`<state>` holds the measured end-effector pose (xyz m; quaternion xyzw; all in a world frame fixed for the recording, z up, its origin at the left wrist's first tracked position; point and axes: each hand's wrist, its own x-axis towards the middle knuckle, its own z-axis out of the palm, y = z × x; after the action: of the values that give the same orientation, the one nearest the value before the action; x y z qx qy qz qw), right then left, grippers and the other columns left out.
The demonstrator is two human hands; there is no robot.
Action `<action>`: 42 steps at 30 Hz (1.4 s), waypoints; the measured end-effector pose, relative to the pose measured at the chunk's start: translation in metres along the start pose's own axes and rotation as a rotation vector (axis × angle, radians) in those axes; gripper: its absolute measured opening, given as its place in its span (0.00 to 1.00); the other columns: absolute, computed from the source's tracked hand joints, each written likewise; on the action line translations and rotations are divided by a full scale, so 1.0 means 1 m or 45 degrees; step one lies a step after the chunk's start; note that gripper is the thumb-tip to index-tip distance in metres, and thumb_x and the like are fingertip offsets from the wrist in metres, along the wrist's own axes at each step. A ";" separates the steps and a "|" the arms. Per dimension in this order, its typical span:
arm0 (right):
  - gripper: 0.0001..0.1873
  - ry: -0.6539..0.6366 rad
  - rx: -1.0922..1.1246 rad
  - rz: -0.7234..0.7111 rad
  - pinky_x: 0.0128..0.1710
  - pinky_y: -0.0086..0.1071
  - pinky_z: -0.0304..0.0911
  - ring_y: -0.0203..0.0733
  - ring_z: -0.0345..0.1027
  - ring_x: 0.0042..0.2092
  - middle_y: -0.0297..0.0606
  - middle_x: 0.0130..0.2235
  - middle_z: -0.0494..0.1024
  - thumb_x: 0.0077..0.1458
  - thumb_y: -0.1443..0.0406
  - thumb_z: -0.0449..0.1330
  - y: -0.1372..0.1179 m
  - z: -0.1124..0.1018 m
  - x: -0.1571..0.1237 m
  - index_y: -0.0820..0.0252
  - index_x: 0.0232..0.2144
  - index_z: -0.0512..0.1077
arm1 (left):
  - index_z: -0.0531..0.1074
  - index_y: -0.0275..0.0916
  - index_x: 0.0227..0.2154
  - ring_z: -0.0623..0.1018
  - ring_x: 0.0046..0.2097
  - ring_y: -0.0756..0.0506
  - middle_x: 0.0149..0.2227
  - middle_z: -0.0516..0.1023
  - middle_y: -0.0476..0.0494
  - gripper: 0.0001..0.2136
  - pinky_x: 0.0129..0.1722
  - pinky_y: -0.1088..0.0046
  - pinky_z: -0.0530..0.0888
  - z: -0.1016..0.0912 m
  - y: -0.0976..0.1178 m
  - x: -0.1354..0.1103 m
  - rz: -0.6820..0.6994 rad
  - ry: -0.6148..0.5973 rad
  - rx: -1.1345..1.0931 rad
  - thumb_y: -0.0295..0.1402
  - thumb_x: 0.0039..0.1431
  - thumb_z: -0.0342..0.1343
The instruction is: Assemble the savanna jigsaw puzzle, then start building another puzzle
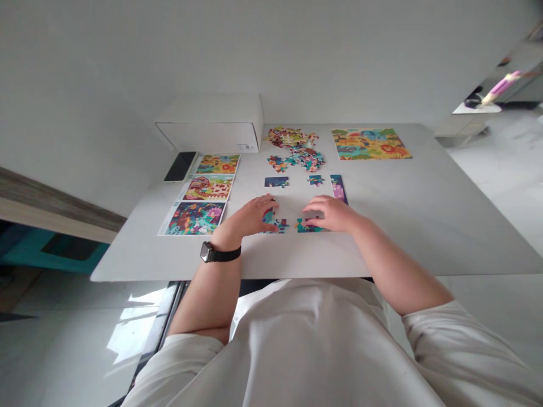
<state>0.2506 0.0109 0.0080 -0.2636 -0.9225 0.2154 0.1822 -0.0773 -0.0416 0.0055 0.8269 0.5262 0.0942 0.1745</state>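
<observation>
My left hand (257, 213), fingers apart, rests over joined jigsaw pieces (280, 224) at the lower left of a loose frame of pieces. Over another joined strip of jigsaw pieces (302, 226) lies my right hand (330, 213), its fingers spread and bent; part of the strip is hidden under it. A gap separates the two strips. Farther back are a dark blue joined strip (275, 182), a single blue piece (315, 180) and an upright strip with a pink figure (338, 189). A mixed pile of loose pieces (303, 155) sits behind them.
Three picture sheets (195, 219) lie in a column at the left, beside a black phone (180, 167). A white box (212, 133) stands against the wall. An assembled animal puzzle (371, 144) is at the back right of the white table (424, 226).
</observation>
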 end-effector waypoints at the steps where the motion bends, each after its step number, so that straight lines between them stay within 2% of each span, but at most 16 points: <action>1: 0.15 -0.028 -0.003 -0.017 0.57 0.44 0.71 0.52 0.79 0.53 0.44 0.50 0.86 0.64 0.61 0.73 -0.005 0.003 0.002 0.52 0.52 0.85 | 0.77 0.42 0.65 0.67 0.77 0.29 0.76 0.68 0.31 0.37 0.77 0.50 0.65 0.000 0.000 0.000 0.001 -0.003 -0.003 0.51 0.55 0.74; 8: 0.19 -0.141 -0.087 -0.065 0.58 0.46 0.69 0.54 0.77 0.54 0.44 0.52 0.84 0.56 0.63 0.78 -0.021 0.015 0.009 0.51 0.51 0.86 | 0.77 0.45 0.64 0.67 0.77 0.28 0.76 0.68 0.33 0.37 0.77 0.47 0.65 -0.001 -0.005 -0.004 -0.021 -0.001 -0.024 0.55 0.54 0.74; 12: 0.16 -0.148 -0.078 -0.072 0.57 0.44 0.69 0.52 0.78 0.52 0.43 0.51 0.84 0.58 0.64 0.77 -0.020 0.015 0.009 0.51 0.49 0.87 | 0.77 0.44 0.65 0.67 0.76 0.28 0.75 0.69 0.33 0.37 0.77 0.49 0.65 -0.001 -0.009 -0.005 -0.024 0.005 -0.013 0.55 0.54 0.73; 22: 0.17 -0.147 -0.065 -0.074 0.54 0.42 0.70 0.50 0.78 0.49 0.42 0.50 0.84 0.58 0.63 0.77 -0.018 0.017 0.009 0.52 0.50 0.86 | 0.75 0.44 0.66 0.68 0.76 0.29 0.75 0.70 0.32 0.38 0.77 0.49 0.65 -0.004 -0.011 -0.007 -0.036 -0.006 0.012 0.51 0.53 0.75; 25: 0.17 -0.100 -0.044 -0.068 0.54 0.41 0.70 0.49 0.79 0.49 0.43 0.49 0.84 0.62 0.59 0.75 -0.015 0.016 0.008 0.53 0.52 0.85 | 0.76 0.45 0.64 0.73 0.72 0.30 0.71 0.75 0.35 0.34 0.75 0.50 0.69 -0.006 -0.008 -0.006 -0.017 0.102 -0.009 0.49 0.56 0.73; 30: 0.12 0.103 -0.041 0.009 0.57 0.43 0.71 0.51 0.79 0.53 0.44 0.50 0.85 0.70 0.58 0.66 -0.005 0.003 0.005 0.52 0.52 0.85 | 0.77 0.43 0.60 0.79 0.65 0.35 0.62 0.80 0.36 0.21 0.70 0.52 0.74 -0.019 -0.002 -0.001 -0.092 0.487 -0.051 0.44 0.69 0.61; 33: 0.11 0.240 -0.075 0.095 0.55 0.43 0.72 0.50 0.80 0.50 0.44 0.49 0.86 0.70 0.60 0.64 0.003 -0.007 0.001 0.53 0.49 0.85 | 0.79 0.43 0.57 0.79 0.63 0.35 0.61 0.81 0.37 0.17 0.69 0.51 0.74 -0.033 -0.002 0.013 -0.138 0.551 -0.040 0.40 0.69 0.60; 37: 0.11 0.441 -0.101 0.213 0.49 0.41 0.73 0.48 0.79 0.44 0.43 0.46 0.86 0.70 0.60 0.63 0.012 -0.022 -0.003 0.54 0.46 0.85 | 0.82 0.43 0.55 0.79 0.64 0.34 0.60 0.82 0.37 0.16 0.69 0.52 0.73 -0.048 -0.011 0.050 -0.039 0.428 0.062 0.37 0.67 0.62; 40: 0.15 0.546 -0.100 0.282 0.45 0.41 0.73 0.48 0.78 0.40 0.43 0.43 0.86 0.73 0.57 0.59 0.015 -0.031 -0.006 0.53 0.44 0.85 | 0.83 0.42 0.55 0.79 0.66 0.35 0.62 0.82 0.37 0.17 0.71 0.54 0.71 -0.045 -0.021 0.082 0.059 0.324 0.092 0.36 0.66 0.62; 42: 0.19 0.589 -0.094 0.315 0.45 0.41 0.73 0.49 0.79 0.42 0.43 0.42 0.86 0.76 0.54 0.55 0.017 -0.034 -0.007 0.53 0.44 0.85 | 0.83 0.43 0.55 0.79 0.66 0.35 0.63 0.83 0.39 0.17 0.71 0.55 0.72 -0.037 -0.026 0.098 0.117 0.216 0.129 0.38 0.65 0.62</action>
<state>0.2786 0.0304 0.0268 -0.4230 -0.8244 0.1363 0.3507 -0.0701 0.0636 0.0269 0.8469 0.5048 0.1451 0.0829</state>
